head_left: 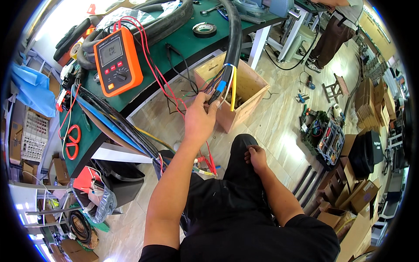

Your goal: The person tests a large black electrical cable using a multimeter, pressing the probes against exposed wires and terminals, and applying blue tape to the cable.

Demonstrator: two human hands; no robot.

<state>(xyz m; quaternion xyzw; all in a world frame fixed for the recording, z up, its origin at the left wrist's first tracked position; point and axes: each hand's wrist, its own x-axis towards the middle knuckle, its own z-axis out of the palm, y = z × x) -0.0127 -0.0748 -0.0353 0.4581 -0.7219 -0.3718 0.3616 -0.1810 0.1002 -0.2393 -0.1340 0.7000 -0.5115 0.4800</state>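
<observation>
Black trousers [238, 192], mine, nearest; my right hand [256, 158] rests on the knee, fingers loosely curled, holding nothing. My left hand [198, 118], raised, pinches a probe clip [213, 97] at the coloured wires [227, 83] leaving the thick black cable [233, 39], above a wooden box [244, 94]. Orange meter [117, 61] with red leads [152, 65] lies on the green surface [192, 41]; red scissors [72, 140] sit nearby.

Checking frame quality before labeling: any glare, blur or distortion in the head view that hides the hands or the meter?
Head view: strong fisheye, green bench edge bows, corners black. Glare at top left and on the floor. Left hand at the wire ends is sharp; right hand on the knee too. Orange meter screen is lit, without glare.
</observation>
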